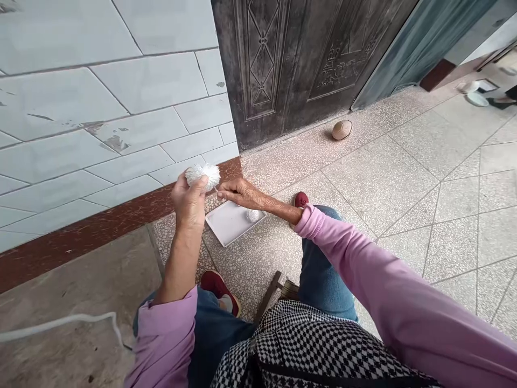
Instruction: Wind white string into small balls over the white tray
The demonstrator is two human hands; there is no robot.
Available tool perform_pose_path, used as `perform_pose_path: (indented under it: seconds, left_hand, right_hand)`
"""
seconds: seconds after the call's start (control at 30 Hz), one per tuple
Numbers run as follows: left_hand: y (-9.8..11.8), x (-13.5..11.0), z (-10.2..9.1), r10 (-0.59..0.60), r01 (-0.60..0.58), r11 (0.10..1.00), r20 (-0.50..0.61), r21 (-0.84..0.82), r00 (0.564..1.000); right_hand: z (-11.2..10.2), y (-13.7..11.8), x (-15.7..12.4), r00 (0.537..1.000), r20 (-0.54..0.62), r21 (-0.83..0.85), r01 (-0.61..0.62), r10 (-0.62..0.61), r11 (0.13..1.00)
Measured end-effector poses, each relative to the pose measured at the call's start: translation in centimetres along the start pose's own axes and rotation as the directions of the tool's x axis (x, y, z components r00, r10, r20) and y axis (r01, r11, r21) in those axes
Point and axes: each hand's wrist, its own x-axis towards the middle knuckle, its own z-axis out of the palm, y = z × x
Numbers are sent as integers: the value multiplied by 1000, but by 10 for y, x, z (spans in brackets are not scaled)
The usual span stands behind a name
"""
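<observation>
My left hand (189, 200) is raised in front of me, fingers closed round a white fluffy pompom (202, 175). My right hand (241, 192) reaches across to it, fingertips pinched at the pompom's right edge on what may be a thin strand; I cannot make it out. Below the hands a white rectangular tray (226, 223) lies on the floor with a small white ball of thread (254, 215) at its right side.
A tiled wall with a brown skirting (100, 229) is on the left. A dark carved door (291, 64) stands ahead, a small round hat-like object (342, 130) by it. A white cord (60, 322) crosses the floor lower left. My red shoes (218, 285) rest on speckled tiles.
</observation>
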Motion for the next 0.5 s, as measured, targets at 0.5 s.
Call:
perform_pose_path:
  seconds: [0.5]
  left_hand:
    - [25, -25, -13, -286, 175, 928, 328, 329, 900]
  right_hand:
    - [-34, -15, 14, 975, -219, 76, 45, -27, 996]
